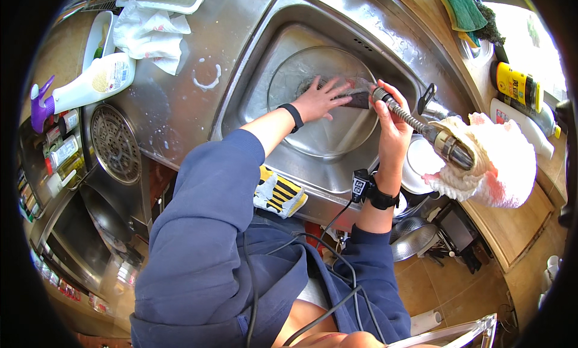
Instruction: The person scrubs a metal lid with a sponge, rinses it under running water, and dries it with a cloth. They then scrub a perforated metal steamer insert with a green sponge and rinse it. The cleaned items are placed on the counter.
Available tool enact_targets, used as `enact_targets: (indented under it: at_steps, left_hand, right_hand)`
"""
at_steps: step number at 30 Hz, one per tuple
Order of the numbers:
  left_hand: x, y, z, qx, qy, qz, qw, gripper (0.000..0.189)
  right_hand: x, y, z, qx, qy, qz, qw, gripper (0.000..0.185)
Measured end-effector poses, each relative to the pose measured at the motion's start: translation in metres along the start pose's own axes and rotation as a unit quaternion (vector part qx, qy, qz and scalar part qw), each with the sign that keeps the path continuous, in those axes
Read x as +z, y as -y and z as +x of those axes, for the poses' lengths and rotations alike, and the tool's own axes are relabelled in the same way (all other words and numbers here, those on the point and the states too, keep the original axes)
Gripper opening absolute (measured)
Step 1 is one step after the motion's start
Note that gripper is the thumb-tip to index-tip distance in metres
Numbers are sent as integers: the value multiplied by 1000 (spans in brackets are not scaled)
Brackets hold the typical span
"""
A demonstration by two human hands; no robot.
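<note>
Over the stainless steel sink [253, 99], my left hand [321, 99] is spread palm down with nothing held, above a round transparent lid or dish [334, 142] on the basin floor. My right hand [392, 117] grips the head of a flexible metal faucet hose [383, 95], pointed left toward my left hand; what looks like water runs between them. The drain shows partly behind my left fingers. A dark patch lies beside my fingertips; I cannot tell what it is. The faucet base [451, 149] has a whitish-pink cloth [501, 167] around it.
A yellow-and-black striped cloth [277, 194] hangs at the sink's front edge. Left of the basin lie a spray bottle [97, 84], crumpled paper [149, 34] and a soap ring. White bowls [420, 163] stand at the right, sponges [463, 11] at the upper right. Cables cross my front.
</note>
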State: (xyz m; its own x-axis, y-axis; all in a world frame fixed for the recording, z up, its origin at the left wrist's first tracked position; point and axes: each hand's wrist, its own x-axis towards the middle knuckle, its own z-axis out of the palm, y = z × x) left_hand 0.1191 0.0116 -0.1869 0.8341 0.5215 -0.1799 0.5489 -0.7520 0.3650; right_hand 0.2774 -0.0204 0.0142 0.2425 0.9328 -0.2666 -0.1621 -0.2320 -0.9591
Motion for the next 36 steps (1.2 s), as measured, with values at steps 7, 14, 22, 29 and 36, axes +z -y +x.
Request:
enact_targets:
  at_steps: [7,14,22,29,36]
  left_hand:
    - [-13,-13,11,-209,-62,-78,973,81]
    - [-9,-7,15,35,-7,16,999,93]
    - [-18,0,-19,83,90,32,992,99]
    - [-24,55,-10,-183,-132,-99,969,85]
    - [-28,84,18,-323,-130,-267,899,44]
  right_hand:
    - [-3,0,1,-17,-34,-51,998,37]
    - [-4,0,-3,-1,-18,-54,998,40]
    - [-7,4,-5,33,-8,-19,999,40]
    - [-22,12,-25,130,21,-39,991,34]
    - [-32,25,-36,200,77,-35,976,40]
